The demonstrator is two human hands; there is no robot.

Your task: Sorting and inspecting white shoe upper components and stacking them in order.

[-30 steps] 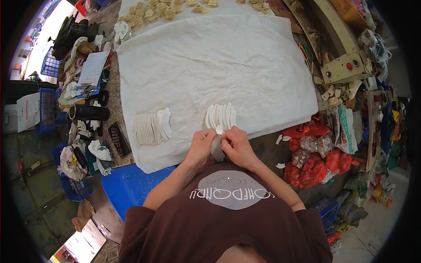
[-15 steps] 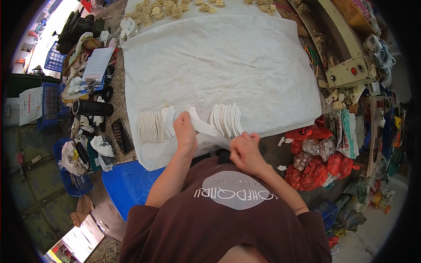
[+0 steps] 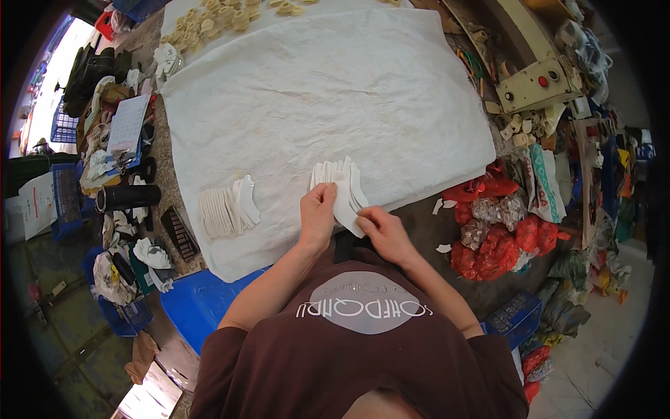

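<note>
Both my hands are at the near edge of the white cloth, in front of my body. My left hand [image 3: 318, 211] pinches a curved white strip [image 3: 346, 211] along its left side. My right hand [image 3: 385, 232], fingers closed, grips the strip's lower right end. Directly behind, and partly hidden by the strip and my left hand, a fanned row of similar white strips [image 3: 356, 183] lies on the cloth. To the left is another row of white strips [image 3: 218, 211], packed closely, its right end leaning over. The strips' material is unclear.
The white cloth [image 3: 307, 91] covers the table. Cream-coloured small pieces [image 3: 216, 21] are heaped at the far left. On the left are a black cylinder [image 3: 128, 197] and a clipboard [image 3: 127, 126]. Red plastic bags [image 3: 481, 258] sit at right, below a control box [image 3: 537, 84].
My hands were pulling a white strip stretched between them, between the two rows. They are now closer together, over the right-hand row, holding a strip there. The whole view has shifted and tilted.
</note>
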